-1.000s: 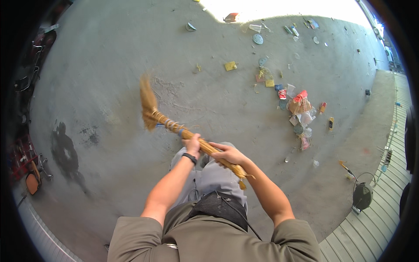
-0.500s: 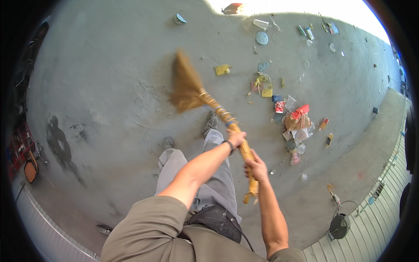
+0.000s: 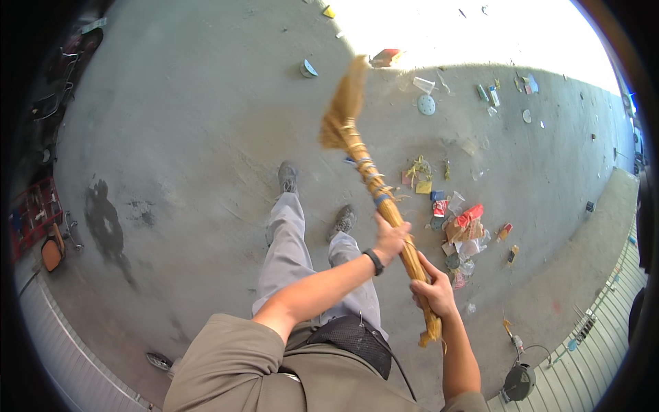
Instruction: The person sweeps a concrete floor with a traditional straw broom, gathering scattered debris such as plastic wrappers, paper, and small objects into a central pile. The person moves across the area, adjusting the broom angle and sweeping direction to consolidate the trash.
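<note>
A straw broom (image 3: 371, 180) slants across the middle of the view, its bristles pointing up and away from me, its handle end near my waist. My left hand (image 3: 391, 238), with a dark band at the wrist, is wrapped round the middle of the handle. Lower down, my right hand (image 3: 434, 291) grips the handle close to its end. The bristle head is slightly blurred; whether it touches the floor I cannot tell. To the right of the broom lies a pile of litter with a red and brown paper bag (image 3: 465, 226).
Scattered over the concrete floor are a clear plastic cup (image 3: 423, 85), a round blue disc (image 3: 426, 104) and a yellow square (image 3: 423, 187). A red tool tray (image 3: 36, 218) stands at the left. A cable reel (image 3: 519, 382) sits by the ribbed wall at lower right.
The broom has swung right and away from me, both hands moving rightward with it. My left foot has stepped forward. The view has shifted, so the litter sits lower in the picture.
</note>
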Motion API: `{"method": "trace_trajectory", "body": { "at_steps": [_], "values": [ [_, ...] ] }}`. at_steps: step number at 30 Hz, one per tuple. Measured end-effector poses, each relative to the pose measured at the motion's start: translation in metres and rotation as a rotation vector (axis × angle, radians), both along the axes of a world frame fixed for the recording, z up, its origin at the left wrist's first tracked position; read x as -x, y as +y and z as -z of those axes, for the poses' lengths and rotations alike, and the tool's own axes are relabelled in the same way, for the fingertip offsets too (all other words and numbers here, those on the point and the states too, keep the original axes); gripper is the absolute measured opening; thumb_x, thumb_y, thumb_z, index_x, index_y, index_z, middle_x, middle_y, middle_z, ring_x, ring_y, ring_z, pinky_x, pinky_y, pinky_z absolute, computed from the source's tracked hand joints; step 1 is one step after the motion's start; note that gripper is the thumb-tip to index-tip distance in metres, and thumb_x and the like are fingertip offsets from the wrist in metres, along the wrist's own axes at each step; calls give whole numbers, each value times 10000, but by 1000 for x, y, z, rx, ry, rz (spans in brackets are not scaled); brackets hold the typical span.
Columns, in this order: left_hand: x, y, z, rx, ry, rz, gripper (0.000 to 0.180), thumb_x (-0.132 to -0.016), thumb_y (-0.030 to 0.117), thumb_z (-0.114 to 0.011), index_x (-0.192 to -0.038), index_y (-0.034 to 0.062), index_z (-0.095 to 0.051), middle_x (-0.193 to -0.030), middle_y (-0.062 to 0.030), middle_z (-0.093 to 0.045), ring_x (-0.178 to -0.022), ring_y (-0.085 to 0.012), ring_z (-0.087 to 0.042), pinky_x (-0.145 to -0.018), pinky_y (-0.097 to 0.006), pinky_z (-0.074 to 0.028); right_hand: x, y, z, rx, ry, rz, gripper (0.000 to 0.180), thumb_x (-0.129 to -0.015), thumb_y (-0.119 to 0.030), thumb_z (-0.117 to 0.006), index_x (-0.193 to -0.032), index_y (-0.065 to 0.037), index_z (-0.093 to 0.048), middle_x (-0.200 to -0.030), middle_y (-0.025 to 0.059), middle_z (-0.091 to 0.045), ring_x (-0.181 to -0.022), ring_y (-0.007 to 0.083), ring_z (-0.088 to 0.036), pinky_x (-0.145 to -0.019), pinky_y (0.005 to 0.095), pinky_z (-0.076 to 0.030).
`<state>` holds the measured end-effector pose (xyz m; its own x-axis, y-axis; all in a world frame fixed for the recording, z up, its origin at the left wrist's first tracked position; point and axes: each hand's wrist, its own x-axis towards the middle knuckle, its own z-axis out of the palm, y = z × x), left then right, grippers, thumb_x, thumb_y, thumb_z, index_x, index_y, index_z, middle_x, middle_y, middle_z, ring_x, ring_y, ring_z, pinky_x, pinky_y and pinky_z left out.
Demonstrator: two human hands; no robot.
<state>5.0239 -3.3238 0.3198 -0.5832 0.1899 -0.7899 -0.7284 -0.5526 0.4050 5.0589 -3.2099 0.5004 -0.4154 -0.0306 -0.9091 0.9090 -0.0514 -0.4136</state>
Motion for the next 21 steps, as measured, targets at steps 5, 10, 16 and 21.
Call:
{"method": "trace_trajectory", "body": {
  "at_steps": [5,10,16,21],
  "values": [
    [142,-214,104,513,-43,-147,494,-824,87,-672,-1200,10,-362,-905,-122,-565,-671,-237,-637,-600,-384,-563,154,-156,146,158,180,-307,655,-833,-170,-716,-1453,-168,-503,-791,9,-625,-632,80,-560,-581,264,-488],
    [268,-372,193,481,-262,74,189,-818,122,-653,-921,1,-553,-771,-94,-586,-668,-230,-632,-626,-405,-555,273,-300,230,370,-30,-97,625,-868,-161,-695,-1457,-156,-486,-757,21,-592,-584,122,-558,-516,282,-465],
    [236,-151,213,657,-211,611,996,-801,177,-702,-1443,-104,5,-1262,-279,-511,-1004,-306,-634,-834,-428,-557,217,-166,187,122,-209,380,678,-892,-122,-651,-1514,-200,-392,-719,49,-561,-550,135,-524,-479,284,-432],
    [206,-2,128,274,-48,1146,1200,-788,320,-705,-1424,-166,190,-1211,-346,-578,-1123,-351,-627,-950,-343,-506,175,-109,94,-194,-208,617,727,-913,-89,-610,-1554,-208,-288,-730,49,-542,-541,144,-518,-454,262,-427]
  ]
}}
